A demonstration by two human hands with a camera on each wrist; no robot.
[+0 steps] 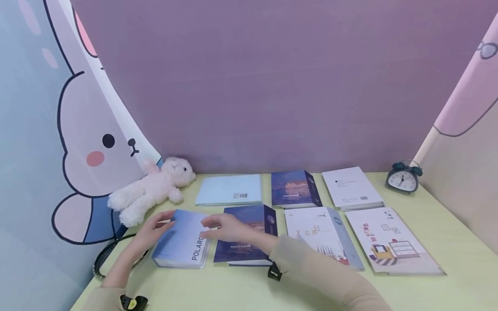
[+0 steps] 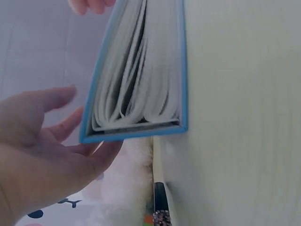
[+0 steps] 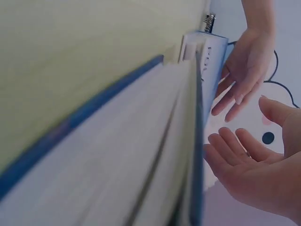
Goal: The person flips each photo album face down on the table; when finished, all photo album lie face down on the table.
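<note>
A blue album lettered POLARO (image 1: pixel 177 242) lies at the front left of the table. My left hand (image 1: pixel 149 233) is at its left side, fingers relaxed and reaching along the edge; in the left wrist view the fingertips pass behind the corner of the blue cover (image 2: pixel 134 136), the thumb apart from it. My right hand (image 1: pixel 225 227) hovers over the album's right side and the neighbouring dark blue photo album (image 1: pixel 233 255), fingers loosely bent. In the right wrist view the right hand (image 3: pixel 258 172) has its palm turned up in the picture, with nothing in it.
Behind lie a pale blue album (image 1: pixel 218 190), another dark photo album (image 1: pixel 292 185) and a white album (image 1: pixel 346 185). Two illustrated albums (image 1: pixel 307 222) (image 1: pixel 400 255) lie front right. A plush toy (image 1: pixel 151 194) and black headband (image 1: pixel 102 257) are left; an alarm clock (image 1: pixel 402 179) stands back right.
</note>
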